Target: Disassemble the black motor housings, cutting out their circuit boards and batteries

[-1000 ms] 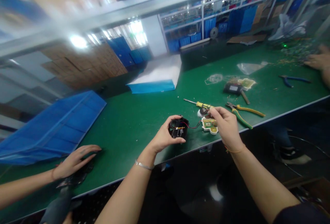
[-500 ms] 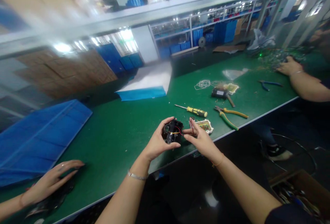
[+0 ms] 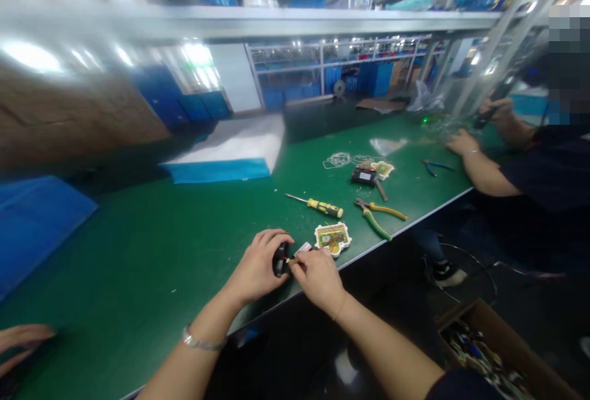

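My left hand [image 3: 260, 265] is wrapped round a black plastic housing [image 3: 280, 260], tilted at the front edge of the green table. My right hand [image 3: 318, 277] is closed, its fingertips pinching thin wires [image 3: 291, 259] at the housing's opening. Just above those fingers shows a small pale and red piece [image 3: 303, 249], partly hidden by the hand. Right beside my right hand lies a white casing [image 3: 332, 239] with a circuit board and coloured wires inside. A yellow-and-black screwdriver [image 3: 325, 208] lies beyond it, and pliers [image 3: 375, 212] with yellow and green handles are to the right.
Farther back are a black box-shaped part [image 3: 364, 176], a second pale casing [image 3: 383, 170], white cord [image 3: 338, 160] and blue-handled pliers [image 3: 437, 166]. A co-worker [image 3: 544, 160] works at the right; another person's hand [image 3: 23, 341] is at the left edge. A blue-sided box [image 3: 221, 169] stands behind.
My left hand has turned the housing, so less of its inside shows. My right hand has moved in against its opening. The view has swung right, and the co-worker at right has come into fuller view.
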Available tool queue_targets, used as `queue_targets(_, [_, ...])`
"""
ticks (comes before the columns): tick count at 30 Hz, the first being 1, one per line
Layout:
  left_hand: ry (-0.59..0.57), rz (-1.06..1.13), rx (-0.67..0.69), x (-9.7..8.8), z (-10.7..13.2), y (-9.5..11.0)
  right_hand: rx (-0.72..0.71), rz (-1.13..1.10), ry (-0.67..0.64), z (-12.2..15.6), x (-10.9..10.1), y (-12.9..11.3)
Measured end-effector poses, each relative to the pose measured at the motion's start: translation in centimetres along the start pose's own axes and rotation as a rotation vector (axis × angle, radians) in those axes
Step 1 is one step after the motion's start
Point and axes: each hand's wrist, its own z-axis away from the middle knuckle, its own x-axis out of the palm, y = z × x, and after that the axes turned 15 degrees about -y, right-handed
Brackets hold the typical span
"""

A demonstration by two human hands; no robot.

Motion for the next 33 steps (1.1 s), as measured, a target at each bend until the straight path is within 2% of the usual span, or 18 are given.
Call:
queue_targets(5, [0.022, -0.07, -0.014, 1.1, -0.4, -2.3, -0.034, 0.09, 0.07, -0.2, 1.7, 0.5])
queue_targets(10, [0.07, -0.097, -0.067, 2.8, -1.3, -4.9, -0.091, 0.08, 0.174, -0.8, 3.7, 1.6])
queue_targets(13, [0.087, -0.143, -0.126, 2.6, -1.3, -6.8, -0.104, 0.054, 0.215, -0.7, 3.9, 2.1])
queue_targets(16, [0.164, -0.185, -0.263, 1.8, -0.5, -10.0, -0.115, 0.027, 0.221, -0.4, 3.9, 2.6])
queue_targets(18, [0.184, -0.117, -0.251, 1.6, 0.1, -12.2, -0.11, 0.005, 0.223, -0.3, 4.1, 2.8])
queue_targets(20, [0.154, -0.027, -0.211, 2.0, 0.3, -13.4, -0.089, -0.014, 0.234, -0.5, 4.5, 3.0])
queue_targets(22, [0.127, 0.013, -0.184, 2.5, 0.2, -13.4, -0.079, -0.026, 0.243, -0.7, 4.9, 2.9])
queue_targets(25, [0.137, 0.013, -0.181, 2.9, 0.1, -11.9, -0.081, -0.037, 0.236, -0.7, 4.7, 2.8])
queue_targets(29, [0.103, 0.053, -0.218, 2.0, 0.4, -9.4, -0.115, -0.08, 0.176, 0.2, 3.4, 2.4])
queue_targets(31, [0.081, 0.077, -0.239, 1.4, 0.6, -8.4, -0.127, -0.16, 0.163, 0.6, 2.6, 2.4])
queue_targets(33, [0.068, 0.087, -0.25, 1.0, 0.9, -7.5, -0.141, -0.334, 0.158, 1.0, 2.0, 2.5])
